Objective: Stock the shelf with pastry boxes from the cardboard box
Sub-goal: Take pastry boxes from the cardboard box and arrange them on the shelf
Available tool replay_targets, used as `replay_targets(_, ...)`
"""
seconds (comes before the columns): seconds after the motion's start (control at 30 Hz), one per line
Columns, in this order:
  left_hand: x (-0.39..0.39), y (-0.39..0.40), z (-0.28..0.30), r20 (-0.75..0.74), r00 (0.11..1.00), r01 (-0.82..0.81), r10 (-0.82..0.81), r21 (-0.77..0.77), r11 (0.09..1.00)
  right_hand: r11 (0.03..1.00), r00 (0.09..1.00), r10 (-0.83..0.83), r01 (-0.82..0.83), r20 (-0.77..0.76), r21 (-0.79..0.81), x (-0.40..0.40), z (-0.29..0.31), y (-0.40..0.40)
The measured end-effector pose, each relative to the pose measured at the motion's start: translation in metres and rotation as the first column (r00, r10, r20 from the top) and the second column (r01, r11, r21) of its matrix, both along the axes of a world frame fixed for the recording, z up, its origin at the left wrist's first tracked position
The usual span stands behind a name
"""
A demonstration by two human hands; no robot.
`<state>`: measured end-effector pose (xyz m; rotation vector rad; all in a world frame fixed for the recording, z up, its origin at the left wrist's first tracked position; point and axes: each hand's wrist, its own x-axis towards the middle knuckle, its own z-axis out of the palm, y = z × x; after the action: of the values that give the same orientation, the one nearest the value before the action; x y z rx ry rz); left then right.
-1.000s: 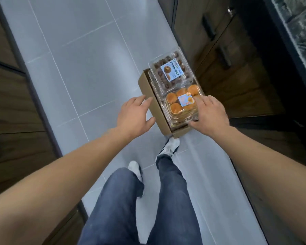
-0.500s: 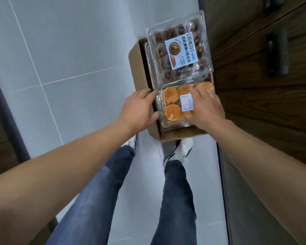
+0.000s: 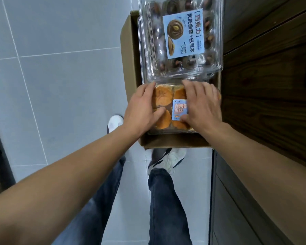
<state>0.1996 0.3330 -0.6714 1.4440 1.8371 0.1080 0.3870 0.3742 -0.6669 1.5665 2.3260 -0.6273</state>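
The grey tiled floor (image 3: pixel 60 68) carries everything here, and a dark wooden cabinet front (image 3: pixel 265 85) runs along the right side; no open shelf is in view. The cardboard box (image 3: pixel 129 50) sits on the floor tight beside that cabinet, probably parked there to keep the stock close to where it goes. Its open top holds two clear pastry boxes: the larger chocolate pastry box (image 3: pixel 182 34) lies at the far end, its near edge seeming to overlap the smaller one, and the golden cake box (image 3: pixel 166 105) lies at the near end, closest to the person. That nearness likely explains why both hands go for it first. The left hand (image 3: pixel 141 110) lies on the lid's left side with fingers (image 3: pixel 148 89) curled toward the edge, and the right hand (image 3: pixel 201 108) presses on the right side over the label; both sets of fingers are spread flat and loosely bent, bracketing the box rather than gripping it yet, so the thin plastic would lift level without buckling.
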Motion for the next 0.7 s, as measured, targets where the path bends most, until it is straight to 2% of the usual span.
replay_targets(0.1,0.009,0.002,0.003,0.056,0.997,-0.044,0.047,-0.040,0.998,0.996,0.998,0.023,-0.018,-0.055,0.092,0.011,0.004,-0.015)
replay_targets(0.23,0.006,0.004,0.008,0.160,0.973,-0.149,0.165,-0.103,0.983,0.993,0.996,-0.024,0.034,-0.088,0.116,0.014,0.015,-0.033)
replay_targets(0.43,0.001,0.000,0.011,0.187,0.971,-0.104,0.151,-0.242,0.965,0.990,0.996,0.000,0.012,-0.087,0.141,0.017,0.023,-0.052)
replay_targets(0.53,-0.005,-0.008,0.013,0.206,0.976,-0.014,0.068,-0.256,0.967,0.991,0.998,-0.007,0.016,-0.066,0.136,0.018,0.024,-0.062)
replay_targets(0.7,-0.003,-0.020,0.035,0.168,0.964,0.220,-0.205,-0.080,0.972,0.999,0.998,-0.049,0.049,-0.049,0.004,0.014,0.037,-0.060)
